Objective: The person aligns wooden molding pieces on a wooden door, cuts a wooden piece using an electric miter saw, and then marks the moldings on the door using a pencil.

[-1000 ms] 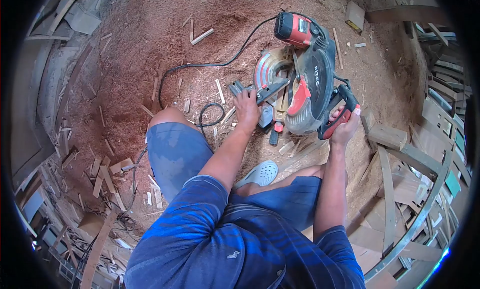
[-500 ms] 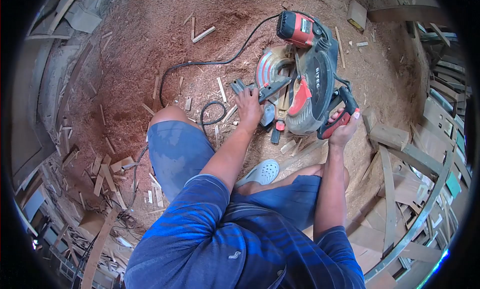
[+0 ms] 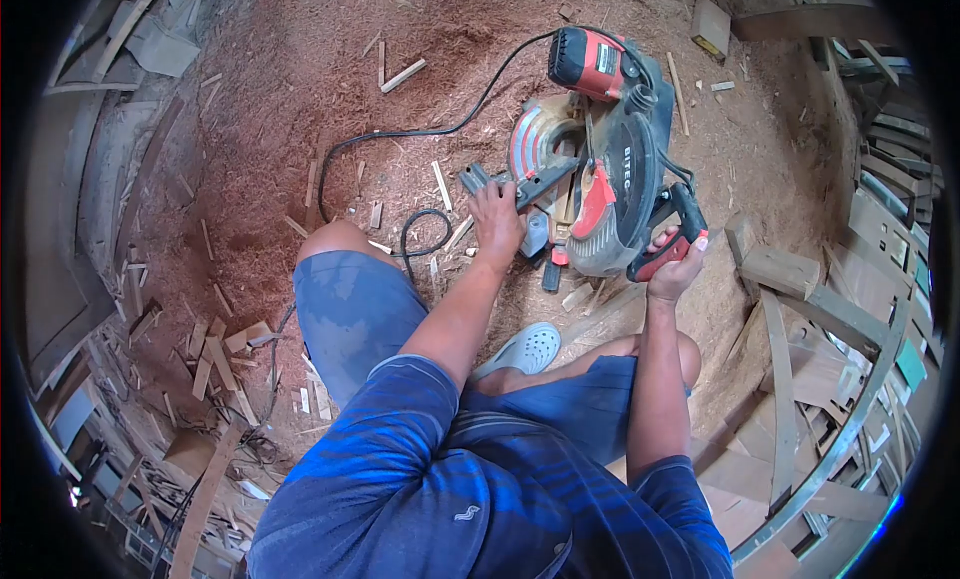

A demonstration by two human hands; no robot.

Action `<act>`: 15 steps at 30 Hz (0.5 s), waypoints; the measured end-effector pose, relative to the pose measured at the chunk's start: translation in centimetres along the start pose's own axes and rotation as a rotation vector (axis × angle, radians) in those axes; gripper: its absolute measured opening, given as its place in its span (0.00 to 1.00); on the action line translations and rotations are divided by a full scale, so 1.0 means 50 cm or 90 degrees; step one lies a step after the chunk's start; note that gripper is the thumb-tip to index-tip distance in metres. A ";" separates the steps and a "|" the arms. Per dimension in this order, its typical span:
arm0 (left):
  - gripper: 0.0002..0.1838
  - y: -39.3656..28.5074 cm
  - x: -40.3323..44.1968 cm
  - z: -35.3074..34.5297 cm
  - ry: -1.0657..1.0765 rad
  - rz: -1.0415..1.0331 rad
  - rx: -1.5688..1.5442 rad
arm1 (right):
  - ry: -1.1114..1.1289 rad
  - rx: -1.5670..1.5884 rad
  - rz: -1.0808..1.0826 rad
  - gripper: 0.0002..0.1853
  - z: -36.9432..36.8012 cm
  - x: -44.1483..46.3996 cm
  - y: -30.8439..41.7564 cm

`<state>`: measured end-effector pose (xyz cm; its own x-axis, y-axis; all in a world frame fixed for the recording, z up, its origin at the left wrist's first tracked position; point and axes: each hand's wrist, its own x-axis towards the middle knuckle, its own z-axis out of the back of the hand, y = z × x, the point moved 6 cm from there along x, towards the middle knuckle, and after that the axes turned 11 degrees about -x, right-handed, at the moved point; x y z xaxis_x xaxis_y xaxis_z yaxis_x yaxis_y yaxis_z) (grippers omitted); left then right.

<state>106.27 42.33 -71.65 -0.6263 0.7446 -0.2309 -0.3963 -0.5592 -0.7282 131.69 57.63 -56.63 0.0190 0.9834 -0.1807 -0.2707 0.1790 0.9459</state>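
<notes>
A miter saw (image 3: 622,174) with a red and black motor (image 3: 588,61) stands on the sawdust-covered ground in front of me. My right hand (image 3: 677,264) is wrapped around its red and black handle (image 3: 664,256), a finger near the trigger. My left hand (image 3: 497,224) grips the dark metal fence (image 3: 545,183) at the left of the blade, fingers bent over it. Whether a piece of wood lies under that palm is hidden. Beside the left fingers, the saw's round base (image 3: 533,144) shows red and white arcs. The clear lower guard (image 3: 603,256) covers the blade's front.
A black power cord (image 3: 420,131) runs left from the saw and loops near my left knee. Wood offcuts (image 3: 403,76) lie scattered over the ground. Stacked boards (image 3: 850,319) line the right side, and a wood heap (image 3: 215,359) sits at left. My shoe (image 3: 530,349) is close to the saw.
My right hand and the saw handle appear slightly farther left and lower, with the whole view shifted a little. Both hands keep their hold.
</notes>
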 end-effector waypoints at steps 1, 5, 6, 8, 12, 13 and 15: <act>0.30 0.001 0.000 -0.002 0.000 -0.004 -0.001 | 0.006 -0.001 0.001 0.35 0.001 0.000 -0.003; 0.30 0.004 -0.001 -0.003 -0.004 -0.016 -0.004 | 0.009 0.006 0.006 0.35 0.001 -0.002 -0.009; 0.30 0.002 -0.001 -0.001 -0.004 -0.018 -0.004 | 0.005 0.009 0.007 0.35 0.000 -0.003 -0.011; 0.28 -0.001 -0.001 0.000 -0.004 -0.006 0.005 | 0.012 -0.007 0.015 0.35 0.000 -0.007 -0.012; 0.28 -0.002 -0.002 -0.003 -0.023 -0.010 -0.010 | 0.002 0.007 0.020 0.35 0.002 -0.012 -0.025; 0.28 -0.001 -0.001 -0.003 -0.020 -0.023 -0.002 | -0.007 0.013 0.014 0.36 0.003 -0.011 -0.031; 0.28 0.001 -0.001 -0.003 -0.018 -0.024 -0.001 | 0.004 0.011 0.016 0.36 0.003 -0.013 -0.038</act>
<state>106.39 42.31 -71.75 -0.6294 0.7548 -0.1848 -0.4194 -0.5301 -0.7369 132.33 56.66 -58.26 0.0061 0.9873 -0.1590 -0.2541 0.1553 0.9546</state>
